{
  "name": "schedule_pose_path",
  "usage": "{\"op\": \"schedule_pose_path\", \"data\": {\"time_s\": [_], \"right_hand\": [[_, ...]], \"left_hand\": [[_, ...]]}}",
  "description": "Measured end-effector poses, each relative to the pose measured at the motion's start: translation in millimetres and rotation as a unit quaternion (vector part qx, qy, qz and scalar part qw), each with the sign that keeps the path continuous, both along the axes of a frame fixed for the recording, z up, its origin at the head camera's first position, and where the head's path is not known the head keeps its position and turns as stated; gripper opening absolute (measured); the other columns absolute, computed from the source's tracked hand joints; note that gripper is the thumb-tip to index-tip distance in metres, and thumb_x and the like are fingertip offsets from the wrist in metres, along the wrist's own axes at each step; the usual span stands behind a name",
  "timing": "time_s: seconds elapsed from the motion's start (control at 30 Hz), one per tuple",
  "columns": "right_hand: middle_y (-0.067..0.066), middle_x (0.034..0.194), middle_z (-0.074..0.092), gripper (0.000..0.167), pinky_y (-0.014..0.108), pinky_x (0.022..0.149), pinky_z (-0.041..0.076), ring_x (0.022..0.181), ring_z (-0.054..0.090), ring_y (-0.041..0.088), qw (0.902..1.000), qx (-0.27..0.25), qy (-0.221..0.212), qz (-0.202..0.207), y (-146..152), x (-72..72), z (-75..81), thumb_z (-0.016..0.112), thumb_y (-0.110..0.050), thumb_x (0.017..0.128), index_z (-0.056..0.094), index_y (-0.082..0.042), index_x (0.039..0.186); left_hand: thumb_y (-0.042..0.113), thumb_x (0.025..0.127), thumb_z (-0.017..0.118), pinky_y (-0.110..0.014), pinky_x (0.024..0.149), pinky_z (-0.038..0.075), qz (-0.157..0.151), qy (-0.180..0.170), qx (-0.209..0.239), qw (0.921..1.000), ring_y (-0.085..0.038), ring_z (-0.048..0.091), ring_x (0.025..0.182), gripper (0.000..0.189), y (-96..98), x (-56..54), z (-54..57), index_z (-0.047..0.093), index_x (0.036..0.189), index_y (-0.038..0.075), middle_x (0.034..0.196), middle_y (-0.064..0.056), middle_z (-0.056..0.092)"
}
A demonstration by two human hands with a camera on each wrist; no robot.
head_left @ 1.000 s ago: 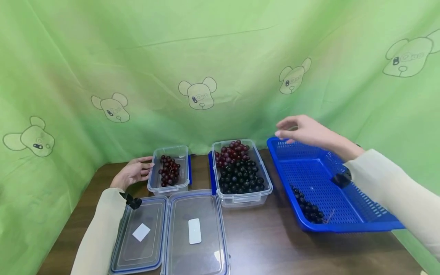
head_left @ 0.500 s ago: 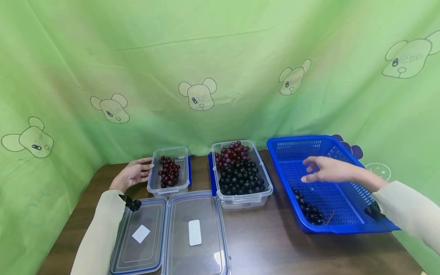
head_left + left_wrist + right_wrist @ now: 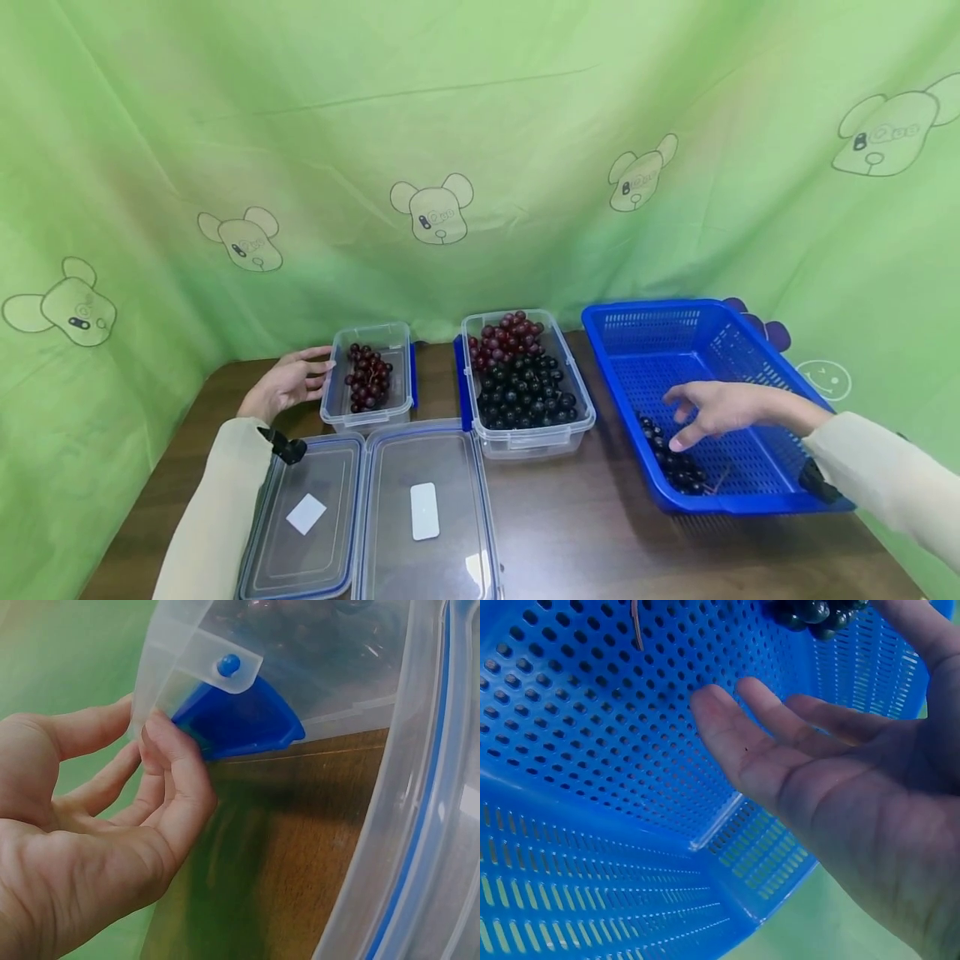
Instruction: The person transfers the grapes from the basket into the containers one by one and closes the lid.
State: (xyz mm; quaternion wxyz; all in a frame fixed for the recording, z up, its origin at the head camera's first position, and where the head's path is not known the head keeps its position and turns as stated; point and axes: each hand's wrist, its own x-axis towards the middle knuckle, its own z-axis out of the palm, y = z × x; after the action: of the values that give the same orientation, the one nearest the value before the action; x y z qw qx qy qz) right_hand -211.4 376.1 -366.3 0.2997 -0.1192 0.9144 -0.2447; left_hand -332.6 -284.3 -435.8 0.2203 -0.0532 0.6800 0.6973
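Right hand (image 3: 718,409) hangs spread by black grapes (image 3: 684,475), thumb tip (image 3: 677,443) visible only from the head.

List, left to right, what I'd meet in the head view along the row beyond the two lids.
Left hand → small clear container with dark red grapes → large clear container with black grapes at its near end → blue basket.
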Motion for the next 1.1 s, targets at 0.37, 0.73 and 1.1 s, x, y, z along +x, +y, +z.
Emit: {"op": "schedule_pose_path", "data": {"time_s": [0.37,0.73,1.1], "right_hand": [[0.02,0.125,0.065,0.093,0.045,0.081,0.066,0.104,0.067,0.024,0.9997,0.008,-0.023,0.008,-21.8,-10.6,-4.0,0.086,-0.031,0.089,0.035,0.016,0.151],[0.01,0.093,0.054,0.074,0.044,0.074,0.068,0.082,0.059,0.022,0.9973,0.013,-0.069,-0.023,-39.9,-15.9,-16.4,0.085,-0.011,0.083,0.041,0.01,0.139],[0.016,0.108,0.056,0.072,0.049,0.076,0.068,0.086,0.063,0.026,0.9979,0.015,-0.058,-0.026,-39.8,-18.9,-19.3,0.081,-0.008,0.085,0.041,0.011,0.141]], "left_hand": [[0.008,0.107,0.059,-0.024,0.073,0.059,0.009,-0.005,0.012,0.9999,-0.009,0.064,0.084,0.066,0.9,-1.3,0.5,0.028,0.166,0.012,0.098,0.003,0.069],[0.01,0.107,0.06,-0.023,0.07,0.058,0.006,0.003,0.0,1.0,-0.007,0.064,0.08,0.069,3.7,-3.4,3.4,0.025,0.167,0.011,0.094,0.005,0.068],[0.009,0.107,0.06,-0.024,0.07,0.06,0.012,0.001,0.004,0.9999,-0.008,0.066,0.081,0.067,2.4,0.2,0.2,0.028,0.166,0.011,0.096,0.004,0.071]]}}
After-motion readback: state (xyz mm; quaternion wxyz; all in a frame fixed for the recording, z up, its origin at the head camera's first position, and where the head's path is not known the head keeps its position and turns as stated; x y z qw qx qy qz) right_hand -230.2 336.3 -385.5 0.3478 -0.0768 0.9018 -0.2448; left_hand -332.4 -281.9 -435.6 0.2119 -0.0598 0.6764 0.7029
